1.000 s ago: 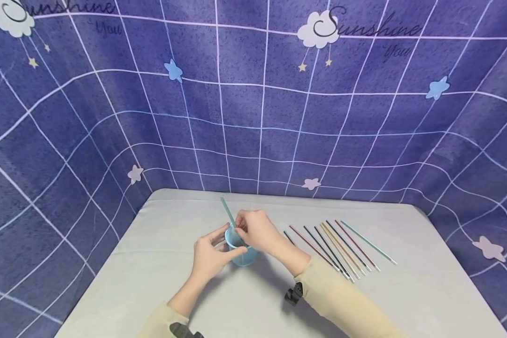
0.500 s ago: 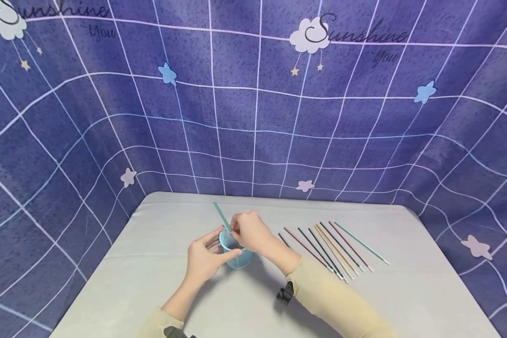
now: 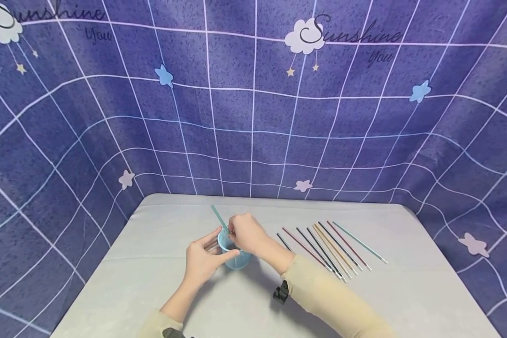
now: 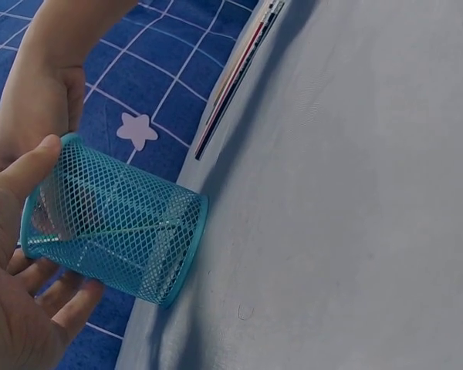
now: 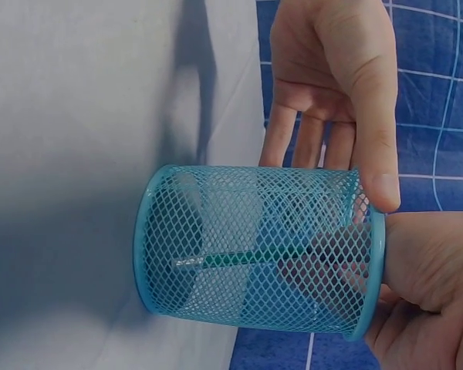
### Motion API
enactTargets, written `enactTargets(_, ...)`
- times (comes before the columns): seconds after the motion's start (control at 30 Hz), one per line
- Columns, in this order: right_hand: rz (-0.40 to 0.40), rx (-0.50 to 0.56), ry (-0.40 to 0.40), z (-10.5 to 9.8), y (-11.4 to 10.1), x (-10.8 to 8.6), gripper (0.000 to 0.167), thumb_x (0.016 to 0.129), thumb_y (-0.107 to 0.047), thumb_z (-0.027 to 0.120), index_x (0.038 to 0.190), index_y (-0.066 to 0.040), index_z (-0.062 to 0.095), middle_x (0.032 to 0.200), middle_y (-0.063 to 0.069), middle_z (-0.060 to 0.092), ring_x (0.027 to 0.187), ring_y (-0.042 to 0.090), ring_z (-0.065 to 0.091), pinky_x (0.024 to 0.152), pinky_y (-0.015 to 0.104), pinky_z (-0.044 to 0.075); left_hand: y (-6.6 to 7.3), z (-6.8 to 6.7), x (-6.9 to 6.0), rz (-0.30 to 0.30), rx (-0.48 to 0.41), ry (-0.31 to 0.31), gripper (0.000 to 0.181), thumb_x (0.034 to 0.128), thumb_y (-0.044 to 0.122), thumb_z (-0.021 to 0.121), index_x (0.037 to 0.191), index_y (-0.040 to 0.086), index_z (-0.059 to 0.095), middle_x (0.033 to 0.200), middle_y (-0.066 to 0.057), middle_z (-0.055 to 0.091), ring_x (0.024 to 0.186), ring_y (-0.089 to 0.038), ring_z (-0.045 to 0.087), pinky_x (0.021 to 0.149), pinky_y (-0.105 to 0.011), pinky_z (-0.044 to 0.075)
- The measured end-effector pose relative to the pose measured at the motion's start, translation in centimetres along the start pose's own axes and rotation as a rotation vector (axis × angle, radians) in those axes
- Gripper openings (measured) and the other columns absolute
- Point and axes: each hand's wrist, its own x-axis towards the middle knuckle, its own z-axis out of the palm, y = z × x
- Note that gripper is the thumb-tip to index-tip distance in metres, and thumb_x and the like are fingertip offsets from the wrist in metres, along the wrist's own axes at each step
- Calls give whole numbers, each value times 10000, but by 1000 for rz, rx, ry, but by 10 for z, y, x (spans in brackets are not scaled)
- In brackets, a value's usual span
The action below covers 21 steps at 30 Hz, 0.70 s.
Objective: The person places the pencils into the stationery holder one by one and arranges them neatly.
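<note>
What seems a green pencil (image 3: 218, 218) slants into an upright blue mesh cup (image 3: 237, 262).

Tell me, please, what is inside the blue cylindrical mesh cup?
A slender green pencil slants inside the cup, its pale end near the base; part of the right hand is also inside. That hand hides a stretch of the pencil.

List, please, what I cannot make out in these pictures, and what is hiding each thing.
Lower end of the leftmost dark pencil: head view, hidden by the right arm.
Upper part of the green pencil: right wrist view, hidden by the right hand.
Any lettering on the loose pencils: head view, too small to read.
Remainder of the left sleeve: head view, cut off by the bottom edge.
</note>
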Motion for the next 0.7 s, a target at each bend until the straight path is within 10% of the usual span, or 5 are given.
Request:
enactTargets(0.4, -26, 84, 85, -31, 4, -8, 52, 941, -69, 779, 971, -32, 761, 928, 96, 816, 834, 200, 792, 719, 201, 660, -2, 1, 0, -15, 14, 0, 853, 666, 249, 1039, 1392, -2, 667, 1333, -230, 724, 1202, -389, 740, 954, -340, 651)
enactTargets(0.7, 9, 104, 207, -69, 48, -34, 63, 905, -35, 784, 957, -27, 749, 882, 92, 810, 765, 190, 762, 694, 269, 664, 2, 3, 1, -28, 7, 26, 872, 616, 225, 1059, 1368, -6, 682, 1302, -234, 738, 1174, -380, 756, 927, -315, 661)
